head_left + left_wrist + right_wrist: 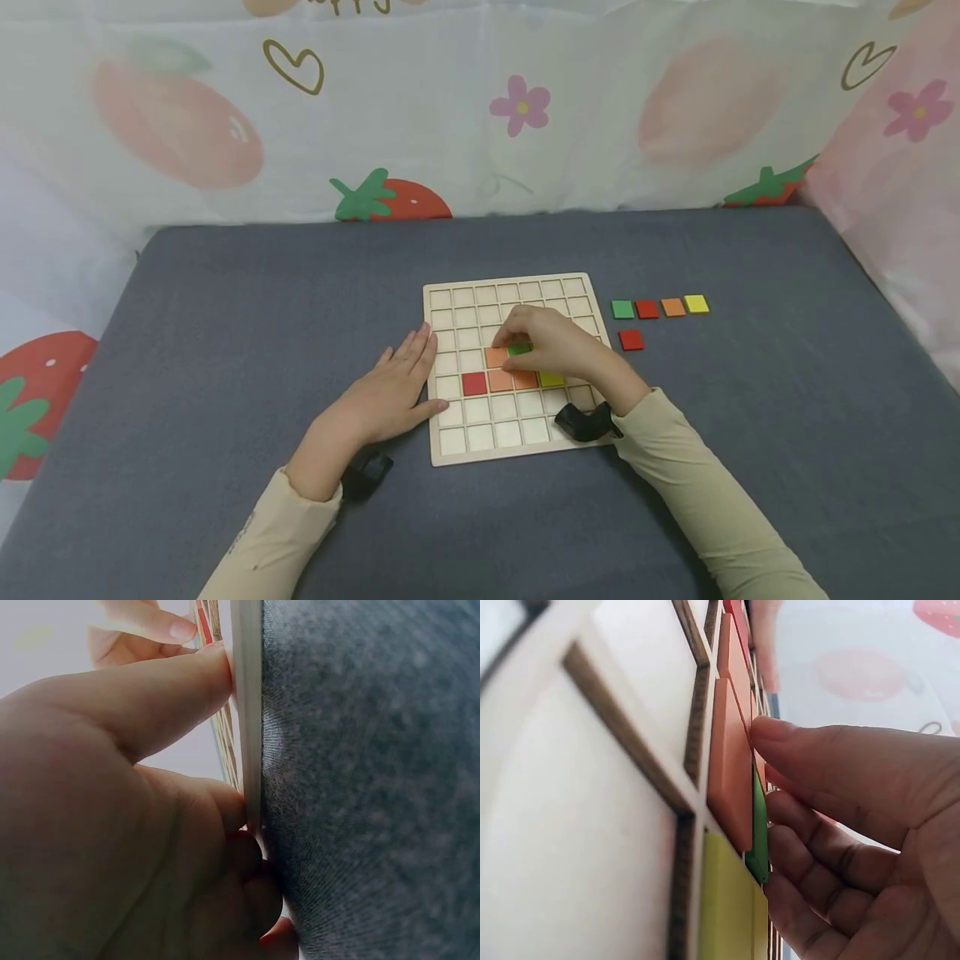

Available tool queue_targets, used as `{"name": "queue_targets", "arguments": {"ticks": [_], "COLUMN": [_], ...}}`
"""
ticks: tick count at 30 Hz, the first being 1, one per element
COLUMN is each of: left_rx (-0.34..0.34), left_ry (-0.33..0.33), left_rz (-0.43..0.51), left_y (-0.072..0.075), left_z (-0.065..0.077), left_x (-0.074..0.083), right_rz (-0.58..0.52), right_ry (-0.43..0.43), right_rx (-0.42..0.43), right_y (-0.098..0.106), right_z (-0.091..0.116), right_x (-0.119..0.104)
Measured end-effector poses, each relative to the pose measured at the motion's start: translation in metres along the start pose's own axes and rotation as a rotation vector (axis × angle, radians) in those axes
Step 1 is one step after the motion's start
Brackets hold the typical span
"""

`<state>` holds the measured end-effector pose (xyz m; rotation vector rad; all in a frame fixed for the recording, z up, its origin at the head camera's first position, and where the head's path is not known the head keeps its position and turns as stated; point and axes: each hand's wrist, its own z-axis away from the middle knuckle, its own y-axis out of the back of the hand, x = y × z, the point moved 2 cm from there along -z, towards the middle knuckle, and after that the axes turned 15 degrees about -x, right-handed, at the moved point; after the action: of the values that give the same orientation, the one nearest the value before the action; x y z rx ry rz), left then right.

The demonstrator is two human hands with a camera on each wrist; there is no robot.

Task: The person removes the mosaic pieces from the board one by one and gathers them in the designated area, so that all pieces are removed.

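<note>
A square wooden grid board (453,442) lies on the table. My left hand (390,392) rests along its left edge with fingers extended, the thumb on the frame. Over the middle of the board, my right hand (551,342) has its thumb and index fingertip at the edges of an orange tile (495,357), pinching it at its cell. Beside that tile is a green tile (519,348), partly under the hand. In the row nearer me sit a red tile (474,383), two more orange tiles and a yellow tile (551,380). The right wrist view shows the green tile (758,840) near the curled fingers.
Right of the board lie loose tiles: green (622,310), red (647,309), orange (672,307), yellow (696,304) and another red one (631,340). Grey cloth (262,333) covers the table. A printed curtain (585,167) hangs behind it.
</note>
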<state>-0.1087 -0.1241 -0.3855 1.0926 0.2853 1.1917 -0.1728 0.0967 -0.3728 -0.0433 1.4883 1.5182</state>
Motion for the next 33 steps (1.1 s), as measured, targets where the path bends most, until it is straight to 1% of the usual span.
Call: {"name": "queue_targets", "arguments": {"ticks": [9, 16, 19, 26, 33], "left_rx": [0.001, 0.009, 0.016, 0.028, 0.058], "left_ry": [0.003, 0.043, 0.048, 0.069, 0.066], "left_rz": [-0.007, -0.019, -0.026, -0.080, -0.110], "left_y": [-0.0001, -0.0016, -0.0023, -0.0044, -0.0041], "left_z": [0.0003, -0.0008, -0.0013, -0.0033, -0.0027], "left_x": [-0.0006, 0.0025, 0.0032, 0.0031, 0.0074], "right_rz": [0.039, 0.084, 0.101, 0.148, 0.166], "right_ry": [0.011, 0.022, 0.033, 0.063, 0.064], "right_rx": [0.024, 0.030, 0.035, 0.060, 0.088], "right_y": [-0.0004, -0.0012, -0.0015, -0.0028, -0.0033], "right_z": [-0.0022, -0.0039, -0.0038, -0.0027, -0.0011], "right_x": [0.0014, 0.0021, 0.0015, 0.0006, 0.0006]}}
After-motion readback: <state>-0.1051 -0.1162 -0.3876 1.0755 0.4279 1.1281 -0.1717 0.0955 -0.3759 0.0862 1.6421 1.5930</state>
